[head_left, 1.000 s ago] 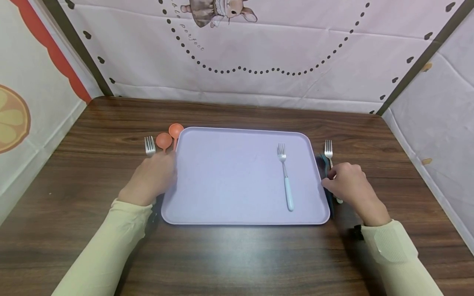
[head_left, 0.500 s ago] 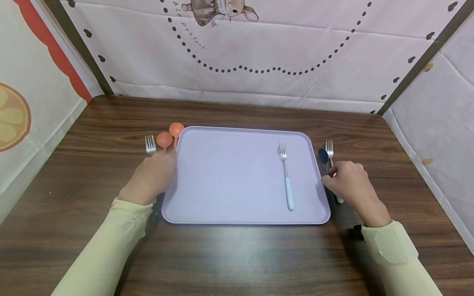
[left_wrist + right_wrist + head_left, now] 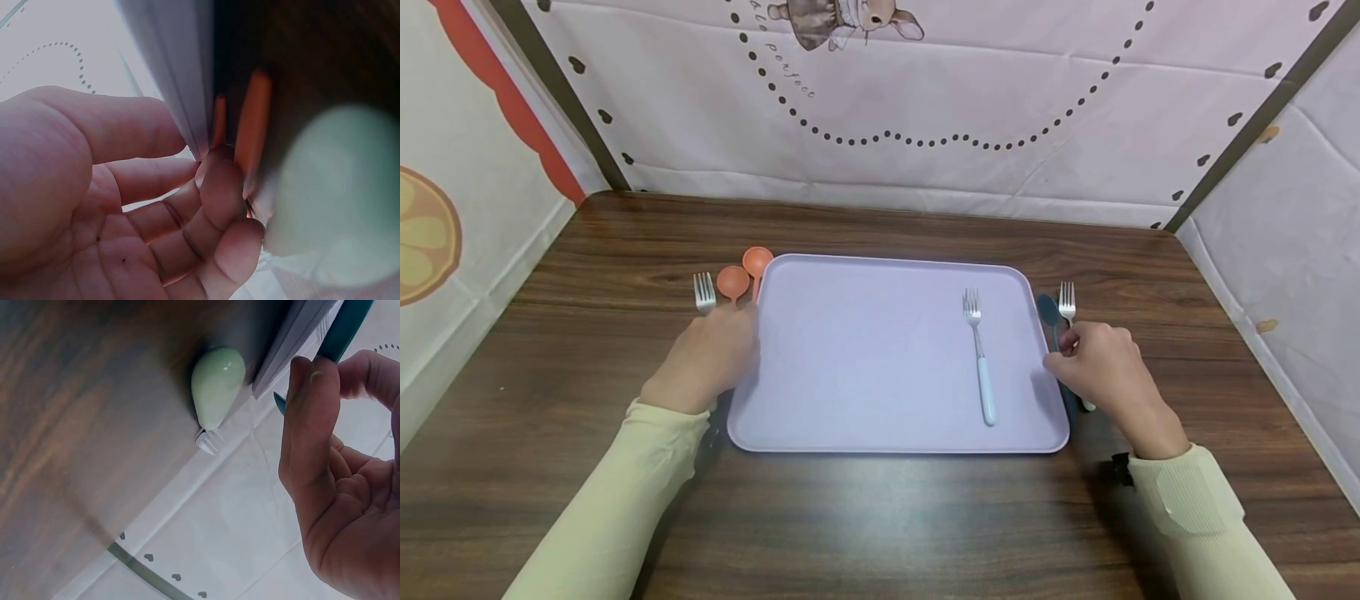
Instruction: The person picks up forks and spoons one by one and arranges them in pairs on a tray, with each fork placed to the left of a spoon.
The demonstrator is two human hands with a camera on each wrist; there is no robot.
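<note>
A lavender tray (image 3: 865, 358) lies on the table with a pale-blue-handled fork (image 3: 986, 392) on its right part. My left hand (image 3: 703, 358) is at the tray's left edge; in the left wrist view its thumb and fingers pinch the rim. Orange spoon handles (image 3: 253, 134) run beside those fingertips. Just outside the tray's right edge, my right hand (image 3: 1101, 362) pinches a dark teal spoon (image 3: 1048, 309) by its handle (image 3: 345, 331) between thumb and fingers. A fork (image 3: 1067, 302) with a pale green handle (image 3: 217, 384) lies beside that spoon, partly hidden by the hand.
Left of the tray lie two orange spoons, one (image 3: 733, 283) lower and one (image 3: 757, 261) touching the tray corner, and a fork (image 3: 704, 292) partly under the left hand. Printed cloth walls (image 3: 895, 100) enclose the wooden table (image 3: 880, 525) behind and at both sides.
The teal spoon has turned in my right hand: its bowl, edge-on before, now shows its face and has shifted slightly left and up. My left hand, the tray and the forks stay put.
</note>
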